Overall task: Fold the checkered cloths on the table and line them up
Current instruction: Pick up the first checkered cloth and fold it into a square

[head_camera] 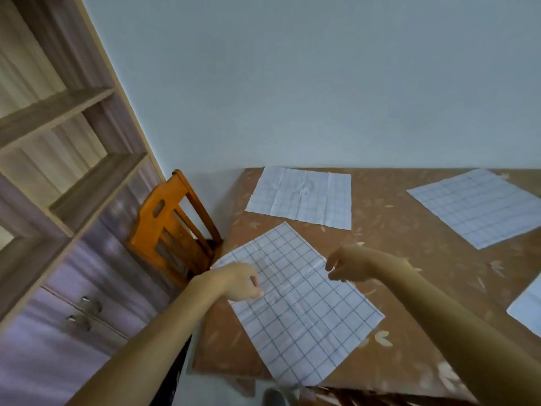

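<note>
Main risk: near cloth (298,315) lies skewed on the worktop (409,259), w/ 1 corner at the front edge and another about at the side edge by the chair (169,227), so a quick pull could drag it off. If the 2 hands lift unevenly, the fold will prob. come out crooked and edges won't match. It already shows creases, which may steer the fold off the grid lines. A thin cloth can also slip from a light pinch or slide on the smooth top. 3 more cloths lie flat and unfolded: 1 beyond the near cloth (301,197), 1 beyond it to the right (480,206), 1 just in view at its right (530,309). Task looks barely begun. Left hand (243,282) sits over the near cloth's left edge, palm down, fingers curled, tips at or on the fabric. Right hand (348,266) is at its right edge, thumb and fingers drawn into a pinch shape. Can't tell if either actually grips fabric, since the cloth looks flat at both spots.
</note>
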